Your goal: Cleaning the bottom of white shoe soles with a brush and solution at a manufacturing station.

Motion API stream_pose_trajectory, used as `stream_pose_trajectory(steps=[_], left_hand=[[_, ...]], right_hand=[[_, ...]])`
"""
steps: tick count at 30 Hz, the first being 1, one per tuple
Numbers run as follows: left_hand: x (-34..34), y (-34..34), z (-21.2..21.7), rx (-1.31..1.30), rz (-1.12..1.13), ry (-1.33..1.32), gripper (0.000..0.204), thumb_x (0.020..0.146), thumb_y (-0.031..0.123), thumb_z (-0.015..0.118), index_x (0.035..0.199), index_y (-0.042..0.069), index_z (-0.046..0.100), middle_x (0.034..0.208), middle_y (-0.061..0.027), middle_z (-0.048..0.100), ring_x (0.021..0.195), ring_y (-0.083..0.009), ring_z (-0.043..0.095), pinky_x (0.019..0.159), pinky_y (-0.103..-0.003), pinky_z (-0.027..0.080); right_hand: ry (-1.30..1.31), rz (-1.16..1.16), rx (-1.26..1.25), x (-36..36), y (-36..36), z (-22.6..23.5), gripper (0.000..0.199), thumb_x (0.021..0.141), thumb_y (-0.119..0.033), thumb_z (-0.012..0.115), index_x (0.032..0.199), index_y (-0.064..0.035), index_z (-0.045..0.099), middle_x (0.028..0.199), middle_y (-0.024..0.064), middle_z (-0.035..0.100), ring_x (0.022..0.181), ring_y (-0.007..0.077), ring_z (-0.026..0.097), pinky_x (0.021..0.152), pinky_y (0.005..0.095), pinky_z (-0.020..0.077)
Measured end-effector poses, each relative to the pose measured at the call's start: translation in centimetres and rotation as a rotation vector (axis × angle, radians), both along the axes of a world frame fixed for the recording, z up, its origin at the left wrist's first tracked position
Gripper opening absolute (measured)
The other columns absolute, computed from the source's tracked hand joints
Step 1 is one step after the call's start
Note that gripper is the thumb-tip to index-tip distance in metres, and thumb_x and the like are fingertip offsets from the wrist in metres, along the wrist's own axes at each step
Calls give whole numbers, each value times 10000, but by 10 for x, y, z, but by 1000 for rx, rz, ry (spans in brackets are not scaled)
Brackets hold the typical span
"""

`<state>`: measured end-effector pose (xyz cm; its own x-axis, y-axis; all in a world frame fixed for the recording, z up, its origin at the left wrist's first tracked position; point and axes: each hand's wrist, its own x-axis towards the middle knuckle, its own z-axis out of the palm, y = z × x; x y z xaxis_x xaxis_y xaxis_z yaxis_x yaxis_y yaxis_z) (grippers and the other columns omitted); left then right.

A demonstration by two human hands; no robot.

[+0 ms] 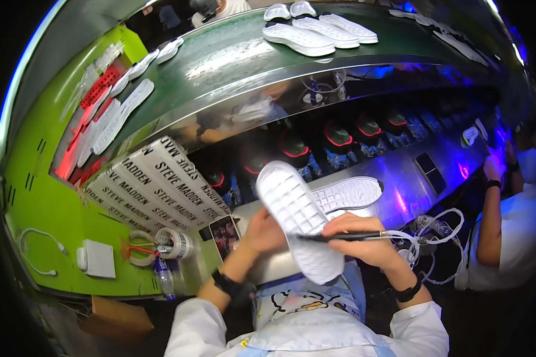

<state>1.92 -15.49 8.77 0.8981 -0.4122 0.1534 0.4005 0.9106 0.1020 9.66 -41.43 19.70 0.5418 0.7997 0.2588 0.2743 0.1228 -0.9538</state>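
My left hand [265, 231] grips a white shoe sole [289, 196] by its left edge. The sole is tilted up in front of my apron, its grid of square recesses facing me. In my right hand [366, 247] is a slim black pen-shaped tool [363, 236] with a pale cord or tube trailing off to the right. The tool's tip lies across the lower part of the sole; whether it touches cannot be made out. Behind the held sole, a second white sole [360, 193] rests on the metal bench, partly covered by the first.
Above the bench runs a green conveyor belt [220, 68] carrying several white soles [298, 38]. Left stand a printed box [155, 184], tape rolls [175, 244], a bottle [165, 276] and a phone [223, 232]. Tangled tubes [435, 229] and a co-worker's arm [491, 220] are at right.
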Motion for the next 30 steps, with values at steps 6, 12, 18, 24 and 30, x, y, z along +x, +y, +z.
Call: stream_pose_trajectory(steps=[6,12,18,24,30], left_hand=[[-12,-71,15,79,396,-43,677,925,502,327,1435,58,301,1404,-212,391,1262,-345,429,1067,-450,342],[10,-69,-3,-253,282,-96,701,871,463,531,1453,163,283,1442,-157,332,1177,-351,403,1015,-473,366],[10,-60,24,-116,411,43,645,902,442,469,1438,119,310,1393,-158,396,1142,-334,450,942,-500,417],[12,-51,41,105,433,16,625,920,459,402,1402,63,356,1382,-184,404,1071,-346,502,838,-491,487],[18,-47,55,227,333,56,716,891,479,360,1372,-50,349,1267,-323,475,1061,-436,571,896,-491,506]], right_hand=[[-7,-337,31,-21,40,-8,226,768,-41,666,992,-18,682,953,100,683,890,213,616,843,318,447],[-436,-66,115,-59,54,-32,233,704,-44,697,936,-66,688,973,100,673,788,241,600,718,350,424],[-352,82,49,-55,45,-26,273,758,-25,662,1028,-61,666,976,105,665,894,233,633,791,319,473],[70,133,-33,-44,43,-25,181,875,-85,618,1034,-18,675,899,75,673,761,115,641,665,227,517],[217,191,-26,-28,35,-30,173,919,-86,550,980,26,667,896,82,666,733,119,657,646,229,536]])
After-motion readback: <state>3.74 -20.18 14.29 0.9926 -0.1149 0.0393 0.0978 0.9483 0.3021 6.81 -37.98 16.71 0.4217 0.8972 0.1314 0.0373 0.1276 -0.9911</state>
